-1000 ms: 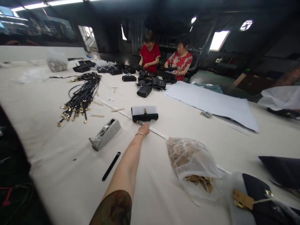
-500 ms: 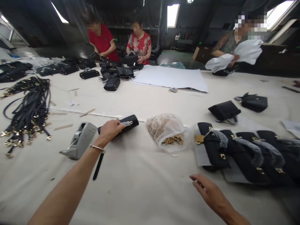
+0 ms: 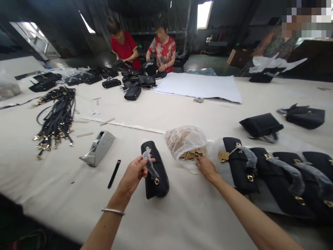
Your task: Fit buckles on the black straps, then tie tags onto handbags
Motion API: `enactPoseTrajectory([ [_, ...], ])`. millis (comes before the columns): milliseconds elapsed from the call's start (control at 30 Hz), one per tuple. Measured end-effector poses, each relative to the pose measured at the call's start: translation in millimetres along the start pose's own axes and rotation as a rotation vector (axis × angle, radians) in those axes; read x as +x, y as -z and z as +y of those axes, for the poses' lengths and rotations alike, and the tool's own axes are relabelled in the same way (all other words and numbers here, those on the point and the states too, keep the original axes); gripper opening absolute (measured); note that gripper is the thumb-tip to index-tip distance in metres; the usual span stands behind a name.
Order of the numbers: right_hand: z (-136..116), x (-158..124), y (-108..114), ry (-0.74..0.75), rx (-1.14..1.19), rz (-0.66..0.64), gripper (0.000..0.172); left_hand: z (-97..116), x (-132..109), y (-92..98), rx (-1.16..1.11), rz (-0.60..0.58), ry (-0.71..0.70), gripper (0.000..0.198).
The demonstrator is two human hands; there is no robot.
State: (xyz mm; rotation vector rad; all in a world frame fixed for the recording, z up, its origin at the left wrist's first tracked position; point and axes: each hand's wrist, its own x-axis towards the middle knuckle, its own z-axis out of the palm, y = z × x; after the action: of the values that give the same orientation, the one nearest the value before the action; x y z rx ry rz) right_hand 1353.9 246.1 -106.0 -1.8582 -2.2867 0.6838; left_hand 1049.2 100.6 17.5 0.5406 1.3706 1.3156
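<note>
My left hand [image 3: 136, 171] is closed on the plastic-wrapped handle [image 3: 151, 165] of a small black handbag [image 3: 160, 168]. The bag rests on the table with its gold handle rings facing up. My right hand [image 3: 207, 169] reaches to the mouth of a translucent white bag [image 3: 179, 137] full of brown hang tags [image 3: 191, 153] with pale strings. Its fingertips are drawn together among the tags; what they pinch is too small to make out. Just right of that hand, a brown tag [image 3: 223, 156] hangs from the first handbag [image 3: 235, 163] in a row.
A grey tape dispenser [image 3: 100, 149] and a short black strap [image 3: 113, 174] lie to the left. Beyond them is a heap of black straps [image 3: 58, 114] with gold clasps. White sheets [image 3: 197, 86] lie farther back. Several people work across the table [image 3: 125, 114].
My left hand has turned the handbag and drawn it nearer. My right hand has moved from above the bare table to the tags in the white bag. The view has shifted left.
</note>
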Motion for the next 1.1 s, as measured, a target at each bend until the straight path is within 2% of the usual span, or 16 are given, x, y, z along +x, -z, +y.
enactPoseTrajectory([
  [100, 3, 3, -1, -0.027, 0.039, 0.001, 0.015, -17, -9, -2.2, 0.060, 0.096, -0.103, 0.050],
  [267, 4, -9, 16, -0.077, 0.271, 0.047, 0.013, -47, -48, -9.3, 0.287, 0.572, -0.405, 0.038],
  [333, 2, -21, 30, -0.096, 0.434, 0.023, 0.018, -56, -66, -17.5, 0.338, 0.624, -0.463, 0.032],
  [400, -3, -36, 48, -0.089, 0.612, -0.039, 0.033, -63, -77, -30.9, 0.389, 0.508, -0.483, 0.025],
  [500, -15, -64, 80, -0.055, 0.839, -0.148, 0.051, -68, -80, -62.2, 0.469, 0.173, -0.533, 0.017],
  [567, -25, -82, 101, -0.047, 0.997, -0.237, 0.052, -69, -75, -87.9, 0.495, -0.025, -0.562, 0.019],
  [667, -38, -106, 125, -0.026, 1.157, -0.367, 0.044, -68, -66, -124.7, 0.429, -0.203, -0.509, 0.032],
  [733, -42, -118, 134, 0.003, 1.169, -0.427, 0.041, -67, -63, -143.0, 0.330, -0.293, -0.385, 0.039],
  [833, -44, -130, 140, 0.040, 1.173, -0.478, 0.036, -67, -66, -157.0, 0.175, -0.405, -0.182, 0.031],
  [967, -43, -138, 139, 0.063, 1.167, -0.438, 0.032, -68, -75, -155.6, 0.087, -0.456, -0.112, 0.019],
  [1100, -46, -141, 135, 0.092, 1.203, -0.392, 0.030, -71, -83, -146.2, 0.122, -0.428, -0.088, 0.018],
])
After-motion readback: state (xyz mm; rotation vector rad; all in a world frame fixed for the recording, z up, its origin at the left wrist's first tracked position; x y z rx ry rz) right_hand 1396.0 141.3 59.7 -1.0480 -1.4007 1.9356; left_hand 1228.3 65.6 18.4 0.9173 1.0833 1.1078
